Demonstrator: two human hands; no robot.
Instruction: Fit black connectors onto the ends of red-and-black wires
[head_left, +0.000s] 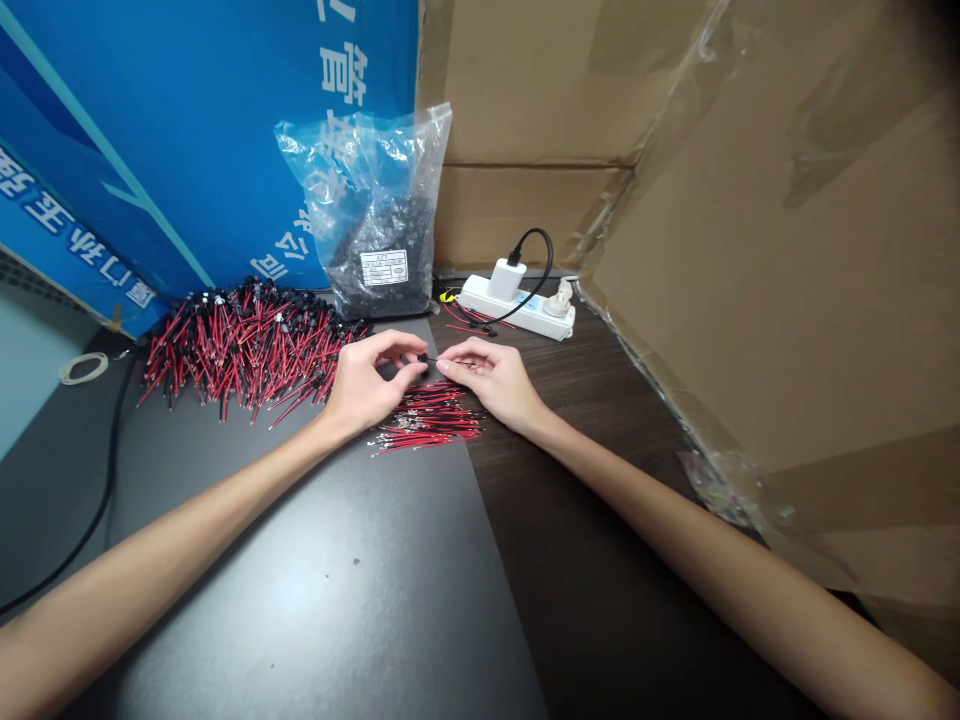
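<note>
My left hand (375, 378) pinches a small black connector housing (424, 366) between thumb and fingertips. Facing it from the right, my right hand (487, 375) is closed on a thin wire (448, 362), dark where it shows between the hands. The wire runs up to the connector; whether its end sits inside cannot be made out. Just below both hands lies a flat bundle of loose red and black wires (431, 415) with small metal terminals at their left ends. Left of my left hand is a large heap of red and black wires with black connectors (247, 345).
A clear bag of black parts (386, 240) stands behind the hands. Right of it lies a white power strip (517, 306) with a plugged-in charger (507, 279) and black cable. Cardboard (787, 300) walls the right side; a blue printed panel (225, 120) stands at the back left.
</note>
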